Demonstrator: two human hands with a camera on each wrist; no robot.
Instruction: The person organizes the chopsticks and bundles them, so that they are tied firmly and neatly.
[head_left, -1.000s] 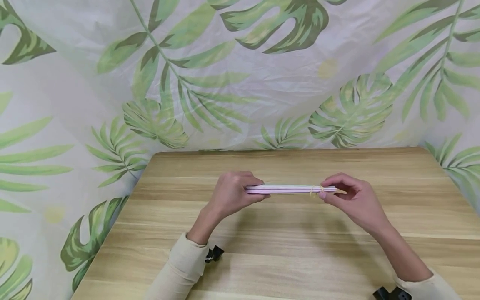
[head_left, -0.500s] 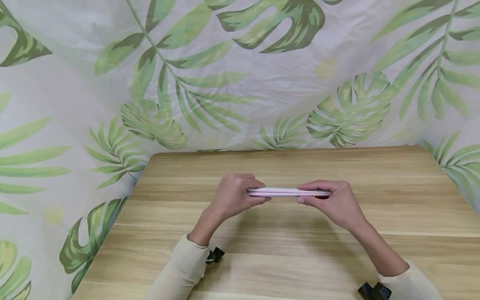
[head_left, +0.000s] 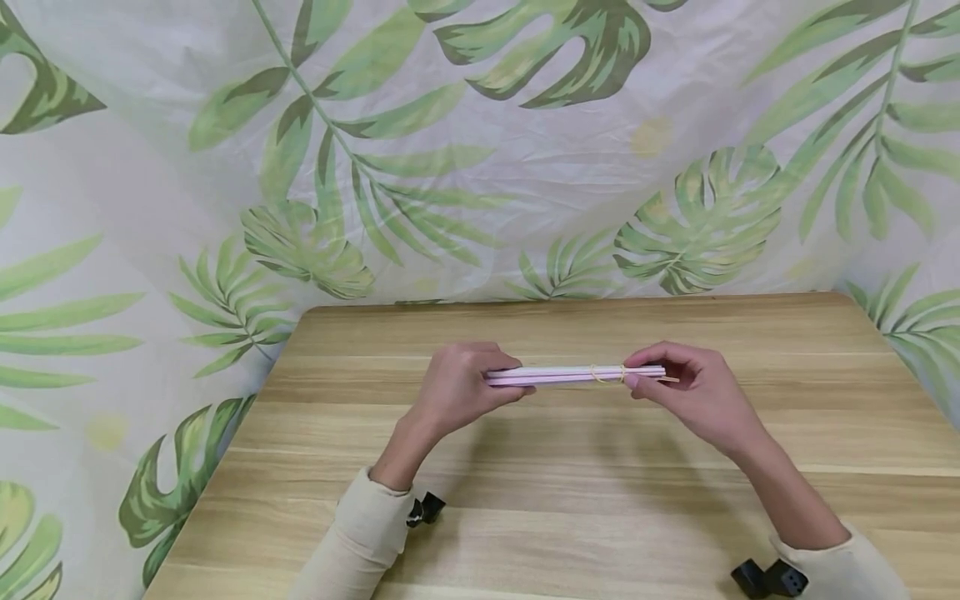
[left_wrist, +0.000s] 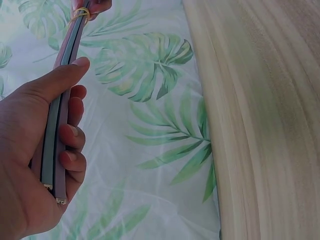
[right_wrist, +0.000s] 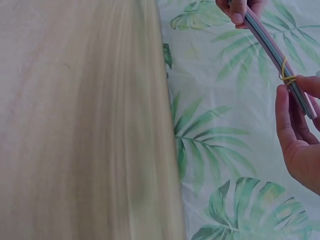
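Level above the wooden table lies a bundle of long, thin pastel sticks [head_left: 555,375], pinkish and bluish in the wrist views. My left hand [head_left: 465,387] grips its left end, with the thumb along one side and curled fingers on the other, as the left wrist view shows. A yellow rubber band [right_wrist: 288,78] circles the bundle towards its right end, with one loose loop and one wrapped closer. The thumb and forefinger of my right hand [head_left: 697,396] pinch at this band, on either side of the sticks. A short yellowish strand shows just past the sticks' right end.
The wooden table [head_left: 570,517] spreads below both hands. Behind and to the left hangs a pale cloth [head_left: 562,183] printed with green leaves. Black wrist cameras [head_left: 768,577] sit at both light sleeves [head_left: 367,525].
My right hand first slid left along the bundle, covering its right end, then drew back to the right. That end and the rubber band's loops show again. My left hand kept its grip.
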